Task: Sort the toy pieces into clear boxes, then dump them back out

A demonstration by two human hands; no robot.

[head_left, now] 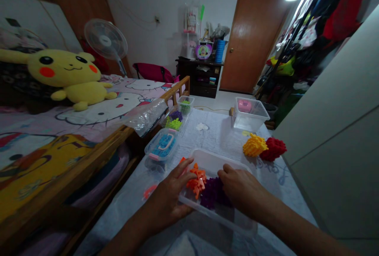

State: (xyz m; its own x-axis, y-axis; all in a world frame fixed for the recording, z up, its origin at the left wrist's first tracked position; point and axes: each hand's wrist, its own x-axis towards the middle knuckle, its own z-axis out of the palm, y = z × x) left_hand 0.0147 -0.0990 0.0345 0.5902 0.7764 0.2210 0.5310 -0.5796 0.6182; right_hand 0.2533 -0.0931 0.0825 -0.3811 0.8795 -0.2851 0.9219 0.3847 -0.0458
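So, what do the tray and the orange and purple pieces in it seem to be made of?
The tray looks like clear plastic: the tablecloth shows through it. The orange pieces and purple pieces are probably moulded plastic, bright and spiky; finish unclear.

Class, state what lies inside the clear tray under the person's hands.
Inside the clear tray lie orange pieces and purple pieces. The left hand and right hand cover whatever else lies beneath.

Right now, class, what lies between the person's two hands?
Head view: an orange plastic block cluster and a purple block cluster, inside the clear plastic tray, between left hand and right hand.
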